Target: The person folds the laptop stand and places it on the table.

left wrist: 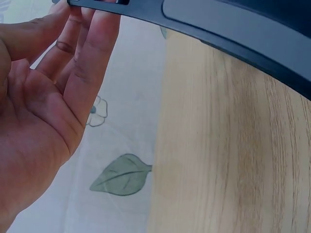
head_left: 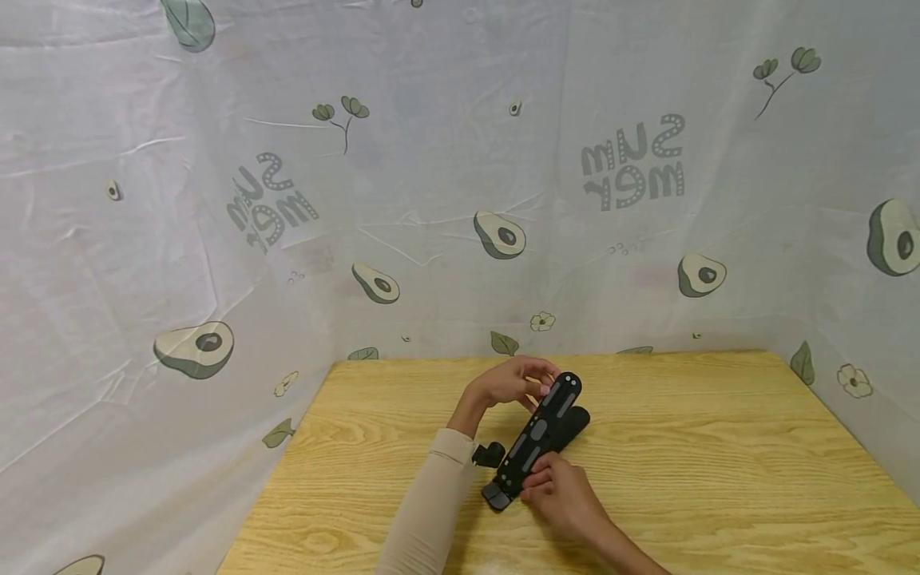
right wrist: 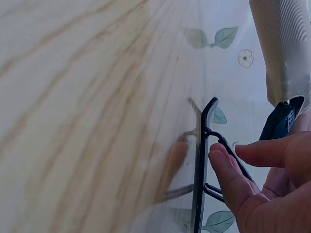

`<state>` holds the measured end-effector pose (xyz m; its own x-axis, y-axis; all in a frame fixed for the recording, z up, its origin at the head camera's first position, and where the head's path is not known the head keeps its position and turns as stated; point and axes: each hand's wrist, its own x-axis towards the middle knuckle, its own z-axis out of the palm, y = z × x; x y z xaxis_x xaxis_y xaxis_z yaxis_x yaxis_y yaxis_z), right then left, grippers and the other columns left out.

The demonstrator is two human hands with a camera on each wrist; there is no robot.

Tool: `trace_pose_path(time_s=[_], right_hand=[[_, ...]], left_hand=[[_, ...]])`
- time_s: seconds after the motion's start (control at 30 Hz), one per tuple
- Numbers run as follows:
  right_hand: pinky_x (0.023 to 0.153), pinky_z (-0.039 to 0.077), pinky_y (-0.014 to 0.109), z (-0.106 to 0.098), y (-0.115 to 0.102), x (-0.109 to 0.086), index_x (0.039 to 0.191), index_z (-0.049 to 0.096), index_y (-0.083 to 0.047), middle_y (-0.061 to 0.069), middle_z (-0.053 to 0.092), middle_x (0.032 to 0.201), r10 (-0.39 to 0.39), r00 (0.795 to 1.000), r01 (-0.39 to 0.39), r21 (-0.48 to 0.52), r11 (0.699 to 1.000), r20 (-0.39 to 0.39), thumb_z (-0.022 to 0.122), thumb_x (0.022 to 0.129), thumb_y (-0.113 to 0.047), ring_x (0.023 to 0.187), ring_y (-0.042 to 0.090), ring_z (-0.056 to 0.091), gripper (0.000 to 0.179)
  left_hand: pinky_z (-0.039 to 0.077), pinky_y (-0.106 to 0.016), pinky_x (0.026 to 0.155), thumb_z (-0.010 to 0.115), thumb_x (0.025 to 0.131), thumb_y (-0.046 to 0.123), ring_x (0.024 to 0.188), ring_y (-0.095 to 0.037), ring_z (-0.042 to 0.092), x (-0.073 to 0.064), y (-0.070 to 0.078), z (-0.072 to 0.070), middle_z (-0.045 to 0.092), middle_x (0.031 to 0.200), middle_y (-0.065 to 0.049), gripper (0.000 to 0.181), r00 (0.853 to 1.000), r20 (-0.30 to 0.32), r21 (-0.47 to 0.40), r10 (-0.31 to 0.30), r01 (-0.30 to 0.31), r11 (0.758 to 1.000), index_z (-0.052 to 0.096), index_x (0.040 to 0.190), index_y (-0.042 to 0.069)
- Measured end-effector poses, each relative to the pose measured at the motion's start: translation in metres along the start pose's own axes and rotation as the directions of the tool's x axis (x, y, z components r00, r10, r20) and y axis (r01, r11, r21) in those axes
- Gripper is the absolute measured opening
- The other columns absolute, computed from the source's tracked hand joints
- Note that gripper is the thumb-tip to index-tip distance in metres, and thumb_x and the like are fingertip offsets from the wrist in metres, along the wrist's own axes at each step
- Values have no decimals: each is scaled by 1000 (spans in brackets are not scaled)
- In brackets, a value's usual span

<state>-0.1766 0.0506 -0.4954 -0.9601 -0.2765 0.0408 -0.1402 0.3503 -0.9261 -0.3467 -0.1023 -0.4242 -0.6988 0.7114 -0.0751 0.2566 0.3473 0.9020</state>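
Observation:
A black folding stand [head_left: 539, 430] with grey pads is held at a slant above the wooden table, its two long bars spread apart. My left hand [head_left: 509, 382] pinches its far end between thumb and fingertips; in the left wrist view those fingers [left wrist: 90, 63] meet the black edge. Lower down, my right hand [head_left: 564, 491] grips the near part with thumb and curled fingers. Seen edge-on in the right wrist view, the stand [right wrist: 199, 179] shows a thin plate with hinged struts, and the right thumb and forefinger close over one strut.
The wooden table [head_left: 690, 463] spreads out around the hands. Behind it and along both sides hangs a pale sheet [head_left: 431, 160] printed with avocados, leaves and flowers. A small black camera [head_left: 489, 455] is strapped at the left wrist, close beside the stand.

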Motion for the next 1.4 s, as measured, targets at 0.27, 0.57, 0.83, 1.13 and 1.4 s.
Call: trace_pose_path(time_s=[0.27, 0.57, 0.83, 1.13, 1.4], right_hand=[[74, 63, 28, 3, 0, 2, 112, 60, 8, 12, 80, 98, -17, 1000, 16, 37, 999, 25, 75, 90, 5, 89, 24, 81, 27], [75, 64, 29, -1, 0, 3, 117, 60, 9, 13, 80, 102, 16, 999, -20, 75, 997, 52, 75, 94, 2, 92, 25, 81, 29], [76, 63, 28, 0, 0, 4, 120, 58, 11, 14, 80, 104, 34, 996, -42, 110, 993, 77, 75, 96, 1, 94, 27, 81, 31], [77, 64, 29, 0, -1, 4, 122, 59, 11, 13, 80, 105, 51, 995, -62, 123, 990, 90, 75, 96, -2, 96, 27, 80, 33], [82, 64, 31, -16, 1, 5, 121, 64, 8, 13, 76, 108, 29, 996, -37, 90, 995, 89, 77, 96, -6, 99, 25, 77, 32]], left_hand=[[69, -48, 81, 59, 108, 1, 85, -15, 69, -1, -2, -2, 68, 109, -3, 30, 1000, 5, -1, 10, -10, 1000, 65, 137, 3], [68, -36, 76, 58, 108, 2, 86, -15, 68, -4, -3, -1, 68, 110, -4, 31, 1000, -11, -9, 20, -20, 1000, 66, 138, 3], [69, -40, 78, 58, 108, 3, 88, -15, 68, -7, -5, -2, 69, 112, -6, 31, 1000, -27, -23, 11, -11, 1000, 66, 139, 4], [68, -41, 79, 59, 108, 4, 88, -15, 69, -9, -7, -2, 70, 113, -5, 30, 999, -51, -13, 7, -8, 1000, 67, 137, 5], [68, -39, 78, 60, 110, 10, 89, -22, 72, -23, -3, 10, 71, 108, -12, 23, 985, -172, 20, -6, 9, 1000, 71, 130, 5]])
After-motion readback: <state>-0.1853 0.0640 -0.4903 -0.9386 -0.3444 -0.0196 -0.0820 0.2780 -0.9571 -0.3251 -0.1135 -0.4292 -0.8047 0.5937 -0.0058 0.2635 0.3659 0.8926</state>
